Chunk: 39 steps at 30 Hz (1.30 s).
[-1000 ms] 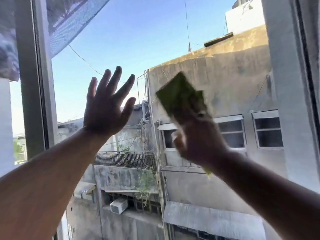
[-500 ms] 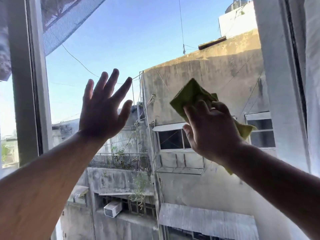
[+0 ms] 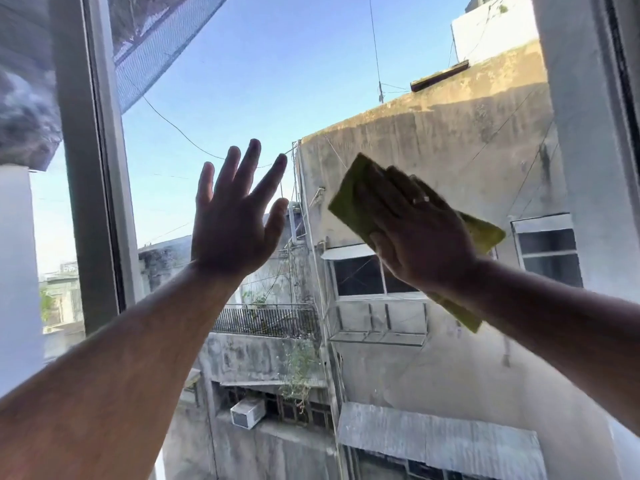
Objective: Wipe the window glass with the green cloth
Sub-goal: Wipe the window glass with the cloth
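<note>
The right hand (image 3: pixel 420 237) lies flat with its fingers stretched out over a folded green cloth (image 3: pixel 356 199), pressing it to the clear window glass (image 3: pixel 263 81). The cloth sits on the right half of the pane, at about the height of the left hand; one corner sticks up and to the left past the fingertips, another pokes out to the right of the hand, and a loose end hangs below the right wrist. A pale ring (image 3: pixel 419 200) shows on one finger of that hand.

The left hand (image 3: pixel 232 223) is raised to the left of the cloth, well apart from it, palm toward the glass and fingers spread wide, holding nothing. Whether its palm touches the pane cannot be told.

A grey metal window frame upright (image 3: pixel 90 168) stands at the left of the pane. Through the glass show blue sky, a stained concrete building (image 3: pixel 433 143) with barred windows, a railed balcony (image 3: pixel 266 320) and a white air-conditioning unit (image 3: pixel 247 412) lower down.
</note>
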Tool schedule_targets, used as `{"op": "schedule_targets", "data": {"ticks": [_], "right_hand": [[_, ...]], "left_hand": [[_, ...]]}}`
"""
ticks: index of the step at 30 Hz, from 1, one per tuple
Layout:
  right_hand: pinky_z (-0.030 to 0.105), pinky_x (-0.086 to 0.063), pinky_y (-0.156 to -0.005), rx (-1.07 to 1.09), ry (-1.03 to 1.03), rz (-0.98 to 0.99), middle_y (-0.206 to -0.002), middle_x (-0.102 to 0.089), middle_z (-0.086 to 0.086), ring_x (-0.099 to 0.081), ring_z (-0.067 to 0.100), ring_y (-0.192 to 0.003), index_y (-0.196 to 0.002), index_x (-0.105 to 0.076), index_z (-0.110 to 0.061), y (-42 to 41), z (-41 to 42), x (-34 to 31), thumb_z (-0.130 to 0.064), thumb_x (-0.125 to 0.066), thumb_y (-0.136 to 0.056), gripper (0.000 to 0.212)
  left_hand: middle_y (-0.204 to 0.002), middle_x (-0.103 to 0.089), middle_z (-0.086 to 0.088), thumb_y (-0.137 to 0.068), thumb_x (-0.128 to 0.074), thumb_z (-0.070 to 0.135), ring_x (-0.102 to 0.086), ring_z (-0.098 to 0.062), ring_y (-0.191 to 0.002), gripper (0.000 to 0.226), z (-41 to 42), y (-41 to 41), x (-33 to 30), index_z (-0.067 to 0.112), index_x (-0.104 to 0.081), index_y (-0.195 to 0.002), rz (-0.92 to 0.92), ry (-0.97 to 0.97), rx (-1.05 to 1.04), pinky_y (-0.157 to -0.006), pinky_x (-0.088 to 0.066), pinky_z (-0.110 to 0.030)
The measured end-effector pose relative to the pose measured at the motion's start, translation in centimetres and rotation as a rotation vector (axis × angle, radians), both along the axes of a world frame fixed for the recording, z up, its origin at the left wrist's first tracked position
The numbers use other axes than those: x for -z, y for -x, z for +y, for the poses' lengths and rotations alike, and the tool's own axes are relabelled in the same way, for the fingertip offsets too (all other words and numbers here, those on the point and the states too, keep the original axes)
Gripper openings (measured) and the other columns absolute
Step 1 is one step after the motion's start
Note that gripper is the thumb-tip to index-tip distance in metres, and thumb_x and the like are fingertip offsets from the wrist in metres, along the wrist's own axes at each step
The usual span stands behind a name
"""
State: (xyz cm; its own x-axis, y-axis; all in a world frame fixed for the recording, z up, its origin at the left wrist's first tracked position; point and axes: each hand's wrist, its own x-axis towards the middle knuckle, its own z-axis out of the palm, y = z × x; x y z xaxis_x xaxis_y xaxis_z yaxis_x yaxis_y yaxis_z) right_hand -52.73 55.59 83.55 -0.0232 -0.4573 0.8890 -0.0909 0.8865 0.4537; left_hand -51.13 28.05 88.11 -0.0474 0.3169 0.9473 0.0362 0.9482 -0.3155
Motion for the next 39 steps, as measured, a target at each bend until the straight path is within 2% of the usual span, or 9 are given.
{"op": "schedule_targets", "data": {"ticks": [2,8,14,19,21,28,30,35,39], "right_hand": [[0.054,-0.025,-0.122,-0.091,0.131,0.006,-0.165,-0.026,0.015,-0.026,0.036,-0.151,-0.160,-0.022,-0.017,-0.1,-2.6,2.5,-0.032,-0.036,-0.101,0.062],[0.045,-0.008,-0.127,-0.027,-0.796,-0.106,-0.167,-0.025,0.002,-0.025,0.028,-0.153,-0.160,-0.021,-0.029,-0.6,-4.9,8.3,-0.035,-0.039,-0.098,0.065],[0.050,-0.028,-0.120,-0.094,0.308,0.030,-0.164,-0.030,0.016,-0.032,0.037,-0.149,-0.159,-0.023,-0.018,0.0,-3.6,1.2,-0.035,-0.043,-0.101,0.064],[0.051,-0.012,-0.127,-0.160,-0.446,-0.161,-0.167,-0.023,0.003,-0.017,0.029,-0.155,-0.160,-0.019,-0.029,0.2,-5.0,13.0,-0.038,-0.039,-0.103,0.061],[0.047,-0.015,-0.127,-0.115,-0.412,-0.126,-0.163,-0.031,0.003,-0.025,0.028,-0.151,-0.160,-0.020,-0.030,1.1,-0.6,11.2,-0.043,-0.039,-0.103,0.061],[0.055,-0.026,-0.121,-0.044,0.844,-0.046,-0.164,-0.021,0.024,-0.023,0.040,-0.152,-0.160,-0.016,-0.011,0.6,4.5,6.0,-0.038,-0.027,-0.103,0.064],[0.057,-0.023,-0.122,-0.061,0.681,-0.050,-0.167,-0.010,0.017,-0.017,0.039,-0.154,-0.161,-0.006,-0.019,0.1,-0.2,8.2,-0.034,-0.032,-0.101,0.067],[0.049,-0.022,-0.124,-0.113,-0.370,-0.197,-0.165,-0.030,0.001,-0.029,0.030,-0.151,-0.157,-0.028,-0.032,-0.7,-2.6,14.9,-0.044,-0.043,-0.101,0.060],[0.052,-0.030,-0.119,0.029,0.058,-0.117,-0.164,-0.027,0.013,-0.036,0.036,-0.147,-0.159,-0.020,-0.020,0.1,6.1,8.2,-0.049,-0.022,-0.104,0.063]], "left_hand": [[-0.167,-0.026,-0.009,-0.104,-0.019,0.051,-0.024,-0.030,-0.155,0.058,-0.1,0.1,0.0,0.029,-0.036,-0.156,0.004,-0.003,0.013,-0.125,-0.015,-0.054],[-0.168,-0.025,-0.008,-0.105,-0.023,0.051,-0.022,-0.030,-0.156,0.056,0.0,0.0,-0.1,0.031,-0.037,-0.155,-0.016,-0.019,0.027,-0.126,-0.014,-0.053],[-0.168,-0.023,-0.008,-0.104,-0.025,0.049,-0.021,-0.030,-0.156,0.056,0.0,0.0,0.2,0.030,-0.035,-0.156,-0.027,-0.013,0.018,-0.125,-0.015,-0.055],[-0.168,-0.022,-0.009,-0.104,-0.020,0.052,-0.020,-0.031,-0.156,0.059,-0.1,-0.1,0.0,0.029,-0.034,-0.157,-0.030,0.010,0.014,-0.126,-0.013,-0.054],[-0.169,-0.021,-0.010,-0.104,-0.020,0.052,-0.020,-0.032,-0.156,0.059,-0.3,-0.1,0.1,0.028,-0.033,-0.157,-0.031,0.011,0.008,-0.125,-0.013,-0.054],[-0.168,-0.021,-0.017,-0.103,-0.030,0.043,-0.021,-0.039,-0.154,0.057,0.0,-0.3,0.2,0.024,-0.031,-0.158,-0.052,0.019,-0.042,-0.123,-0.014,-0.059],[-0.168,-0.020,-0.018,-0.103,-0.031,0.042,-0.019,-0.040,-0.154,0.058,0.3,-0.5,0.2,0.022,-0.031,-0.158,-0.060,0.008,-0.030,-0.122,-0.013,-0.064],[-0.167,-0.024,-0.017,-0.103,-0.026,0.054,-0.023,-0.042,-0.153,0.062,4.7,-1.3,-1.2,0.024,-0.030,-0.158,-0.006,0.167,0.009,-0.120,-0.011,-0.064],[-0.169,-0.018,-0.015,-0.100,-0.015,0.062,-0.020,-0.040,-0.154,0.069,6.1,-0.1,-1.9,0.029,-0.025,-0.159,-0.072,0.119,-0.093,-0.120,-0.014,-0.065]]}}
